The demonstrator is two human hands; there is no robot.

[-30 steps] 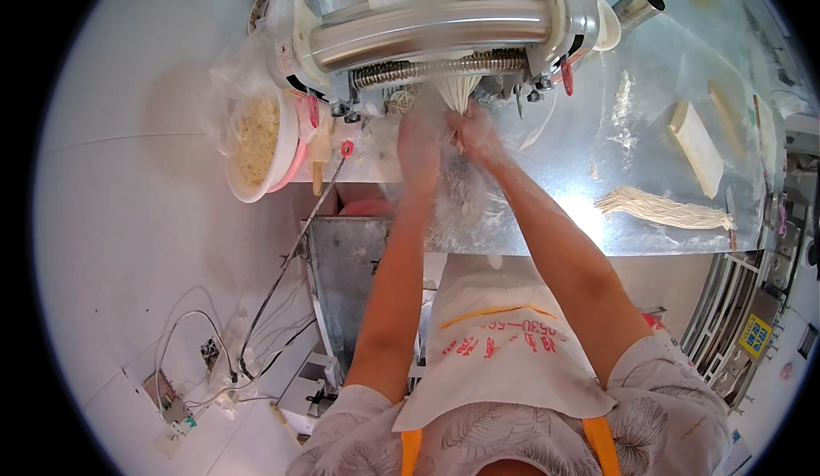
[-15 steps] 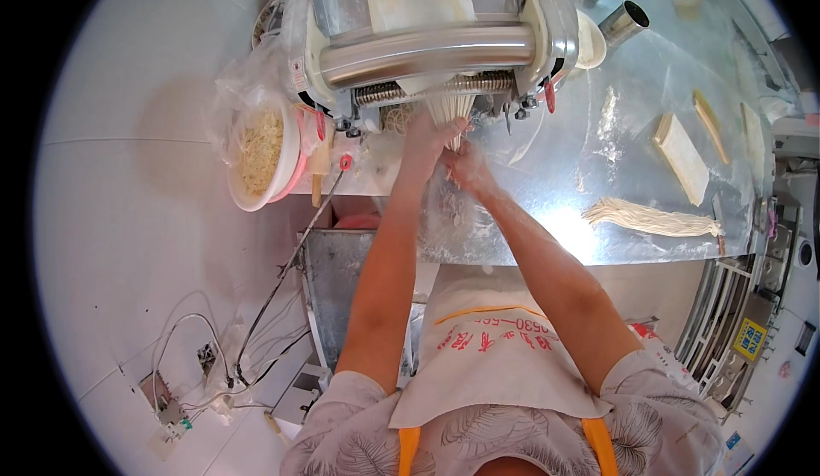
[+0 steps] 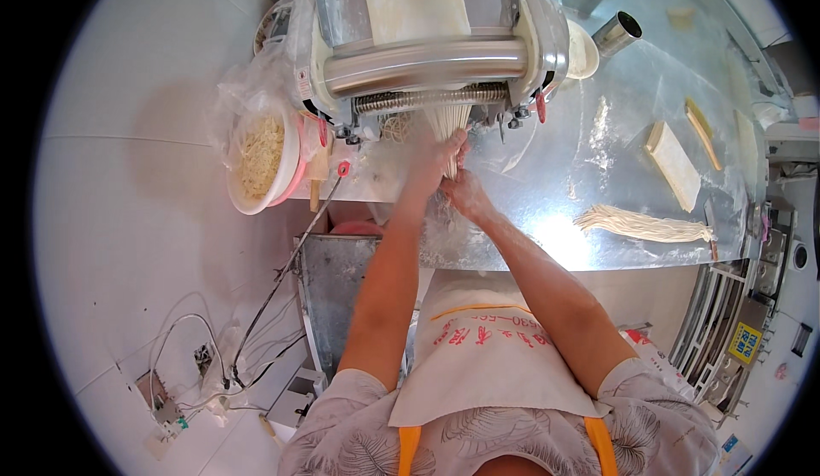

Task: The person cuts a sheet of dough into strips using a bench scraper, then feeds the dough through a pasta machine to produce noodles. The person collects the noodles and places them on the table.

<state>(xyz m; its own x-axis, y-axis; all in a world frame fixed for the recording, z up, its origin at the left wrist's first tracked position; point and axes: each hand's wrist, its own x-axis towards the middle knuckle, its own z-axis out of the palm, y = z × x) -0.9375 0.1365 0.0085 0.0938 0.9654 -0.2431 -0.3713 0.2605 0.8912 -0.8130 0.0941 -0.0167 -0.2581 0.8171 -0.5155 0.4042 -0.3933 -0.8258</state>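
In the head view, both forearms reach away from the near edge and come together in front of the noodle machine [image 3: 427,66]. The left hand [image 3: 434,153] is the farther of the two, its fingers and thumb curled around a bunch of noodles [image 3: 448,122] that hangs from the machine. The right hand [image 3: 465,192] sits just nearer and slightly to the right, its fingers closed on the lower end of the same bunch; the exact finger positions there are partly hidden. The noodles thus run from the machine's near side down into both hands, over the metal table [image 3: 534,190].

A flat sheet of dough [image 3: 416,5] lies on the machine's far slope. To the right on the table are a loose noodle bundle [image 3: 645,222], a dough slab [image 3: 673,165] beyond it, and a brush [image 3: 702,133]. A white bowl [image 3: 279,173] of pale food stands at the left.
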